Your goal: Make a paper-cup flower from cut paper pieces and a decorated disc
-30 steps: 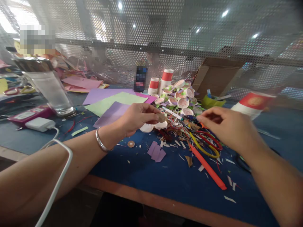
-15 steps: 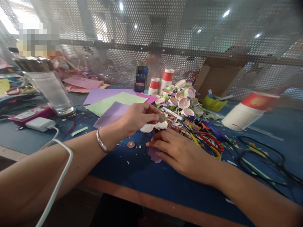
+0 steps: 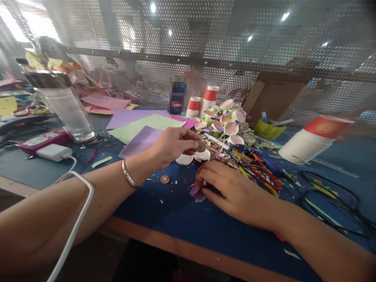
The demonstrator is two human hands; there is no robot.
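My left hand [image 3: 173,147], with a silver bangle at its wrist, pinches a small brown cardboard piece [image 3: 201,147] between thumb and fingers above the blue table. Just below it lie two white paper cup bottoms [image 3: 184,159]. My right hand [image 3: 230,188] is lower and nearer to me, its thumb and fingers closed on a small purple paper cutout [image 3: 197,194] at the tabletop. To the left of this paper, a small brown disc [image 3: 165,179] lies among paper scraps.
Behind my hands are purple and green paper sheets [image 3: 141,127] and a heap of decorated cup bottoms [image 3: 231,128]. Scissors [image 3: 266,176] and a stack of paper cups [image 3: 314,139] stand to the right. A glass bottle [image 3: 70,113] and white cable [image 3: 79,213] are on the left.
My right hand's fingers have closed from loosely spread onto the purple paper, which now tilts up a little. The left hand keeps the cardboard piece in nearly the same place.
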